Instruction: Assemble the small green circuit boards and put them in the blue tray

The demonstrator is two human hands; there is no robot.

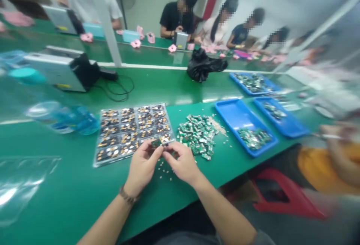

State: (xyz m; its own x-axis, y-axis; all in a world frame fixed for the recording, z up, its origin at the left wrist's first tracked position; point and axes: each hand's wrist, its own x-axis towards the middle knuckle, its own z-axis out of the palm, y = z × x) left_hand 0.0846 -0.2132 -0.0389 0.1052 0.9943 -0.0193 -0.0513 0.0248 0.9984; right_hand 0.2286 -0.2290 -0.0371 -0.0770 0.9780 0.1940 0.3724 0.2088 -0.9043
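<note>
My left hand (144,166) is closed, its thumb and fingers pinching a small green circuit board (155,143). Right beside it, my right hand (182,161) pinches a small dark part (165,145) against the board's end; its exact kind is too small to make out. Both hands meet over the near right corner of a clear plastic tray (97,159), whose compartments hold many small black, orange and silver parts. To the right of my hands lies a loose pile of small green circuit boards (198,134). Tiny pale bits (164,172) are scattered on the green table just below my fingers.
Blue trays (229,115) with more boards stand at the right. A clear bottle (56,113) and a grey box (56,68) with a cable are at the left. Behind lies a black plastic bag (201,66). Another person's arm (341,155) reaches in beside a red stool (289,196).
</note>
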